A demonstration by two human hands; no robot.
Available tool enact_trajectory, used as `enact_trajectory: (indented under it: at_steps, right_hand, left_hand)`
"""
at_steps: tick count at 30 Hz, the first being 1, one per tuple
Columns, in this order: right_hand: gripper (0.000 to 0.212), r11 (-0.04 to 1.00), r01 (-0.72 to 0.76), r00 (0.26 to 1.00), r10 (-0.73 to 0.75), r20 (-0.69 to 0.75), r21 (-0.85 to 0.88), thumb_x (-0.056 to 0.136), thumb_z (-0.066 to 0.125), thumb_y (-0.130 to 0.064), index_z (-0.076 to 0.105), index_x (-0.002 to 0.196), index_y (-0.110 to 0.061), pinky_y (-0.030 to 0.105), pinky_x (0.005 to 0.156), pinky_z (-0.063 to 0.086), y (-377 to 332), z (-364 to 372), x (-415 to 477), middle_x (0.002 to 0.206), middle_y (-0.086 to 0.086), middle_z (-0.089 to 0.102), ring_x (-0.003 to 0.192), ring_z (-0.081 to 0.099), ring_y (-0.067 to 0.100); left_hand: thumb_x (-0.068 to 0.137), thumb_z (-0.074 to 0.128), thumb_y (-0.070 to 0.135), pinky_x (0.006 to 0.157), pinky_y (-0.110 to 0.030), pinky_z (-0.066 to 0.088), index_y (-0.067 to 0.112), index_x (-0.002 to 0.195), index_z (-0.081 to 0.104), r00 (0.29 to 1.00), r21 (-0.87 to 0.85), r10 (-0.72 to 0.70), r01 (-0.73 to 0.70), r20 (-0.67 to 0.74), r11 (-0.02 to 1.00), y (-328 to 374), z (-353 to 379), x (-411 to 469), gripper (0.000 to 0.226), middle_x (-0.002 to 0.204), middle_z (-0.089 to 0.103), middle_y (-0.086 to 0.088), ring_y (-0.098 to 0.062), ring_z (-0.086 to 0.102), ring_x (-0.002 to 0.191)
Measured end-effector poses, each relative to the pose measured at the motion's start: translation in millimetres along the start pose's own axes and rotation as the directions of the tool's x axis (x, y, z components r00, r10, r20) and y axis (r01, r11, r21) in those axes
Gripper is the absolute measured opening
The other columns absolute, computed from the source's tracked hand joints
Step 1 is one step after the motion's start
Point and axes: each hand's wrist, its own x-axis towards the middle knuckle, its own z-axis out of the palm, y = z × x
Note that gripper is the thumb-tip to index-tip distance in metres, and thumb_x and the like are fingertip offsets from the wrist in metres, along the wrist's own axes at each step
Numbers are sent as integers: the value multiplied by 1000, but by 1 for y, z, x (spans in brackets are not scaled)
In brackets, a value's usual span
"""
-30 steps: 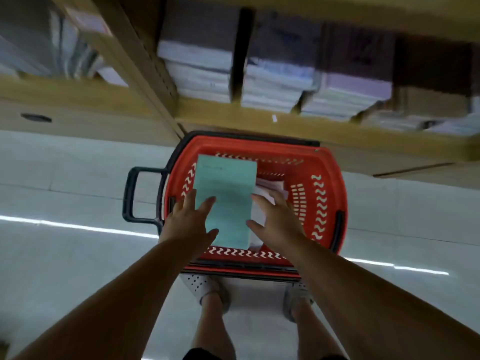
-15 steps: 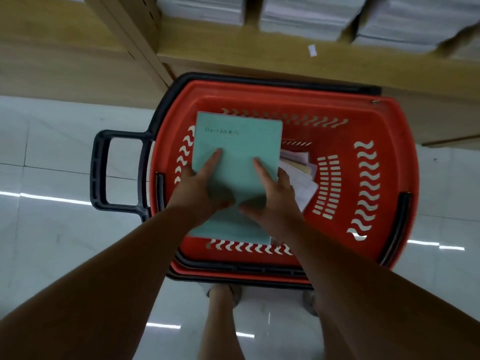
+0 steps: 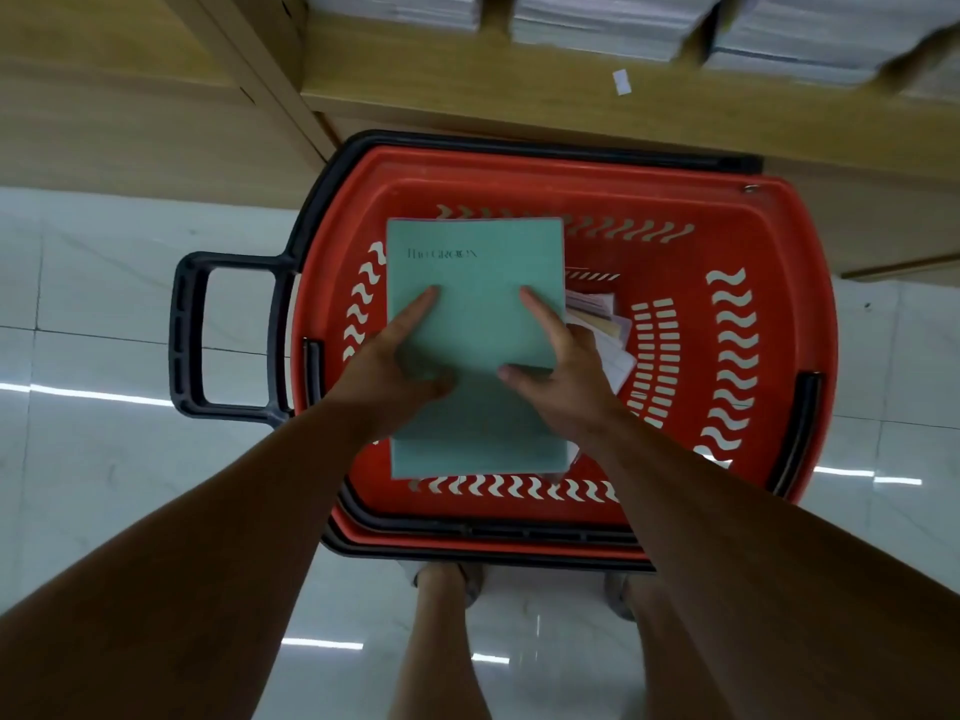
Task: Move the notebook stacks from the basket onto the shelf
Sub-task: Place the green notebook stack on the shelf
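Observation:
A red plastic basket point(image 3: 769, 356) stands on the floor below me, against the wooden shelf point(image 3: 519, 101). Inside it lies a stack of notebooks with a teal cover point(image 3: 475, 283) on top. My left hand point(image 3: 395, 356) grips the stack's left edge, thumb on the cover. My right hand point(image 3: 561, 366) grips the right edge the same way. Both hands are shut on the stack. Looser pale notebooks point(image 3: 605, 324) lie lower in the basket to the right, partly hidden.
White stacks of paper goods point(image 3: 597, 18) fill the shelf above the basket. The basket's black pull handle point(image 3: 192, 335) sticks out to the left over the glossy white tile floor point(image 3: 104, 459). My feet point(image 3: 452, 579) stand just behind the basket.
My head has tilted down and closer, so the basket fills more of the view. Both hands have slid from resting on the teal cover to gripping the stack's two side edges.

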Motion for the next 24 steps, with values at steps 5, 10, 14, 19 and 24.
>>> enact_trajectory:
  at_steps: [5,10,14,19,24]
  right_hand:
    - [88,989,-31,996,42,-77,142,97,73,-26,19,161,-53,30,118,31,-2,4,-2,146,2,34,139,37,16]
    - [94,992,-22,994,35,-102,125,94,77,-29,16,162,-53,47,124,35,0,7,2,157,11,35,149,37,27]
    - [104,972,-19,998,31,-47,233,89,82,-24,13,161,-53,48,124,36,2,-5,4,169,-4,31,154,34,19]
    - [106,934,-69,997,80,-18,351,89,82,-15,14,162,-51,36,108,53,-2,-17,-2,151,-15,50,134,54,10]
    - [89,873,-71,996,86,-8,483,92,76,-7,31,160,-43,29,96,58,-19,-37,-25,129,-23,61,119,63,3]
  left_hand:
    - [86,76,0,107,-43,51,55,157,15,994,-195,26,-46,-103,980,-8,22,-2,107,148,29,22,-16,42,138]
    - [83,80,3,97,-25,55,54,157,9,994,-149,39,-54,-104,987,-9,20,3,114,143,33,25,-8,46,131]
    - [82,77,-4,94,-22,56,51,158,8,993,-199,62,-81,-102,977,-5,20,3,117,135,29,40,10,43,121]
    - [85,74,-4,103,-48,54,55,157,10,987,-246,111,-136,-115,960,0,24,-10,112,154,33,19,-12,48,135]
    - [87,72,0,98,-44,57,56,157,9,986,-329,128,-155,-103,932,21,25,-34,110,155,41,10,-15,56,130]
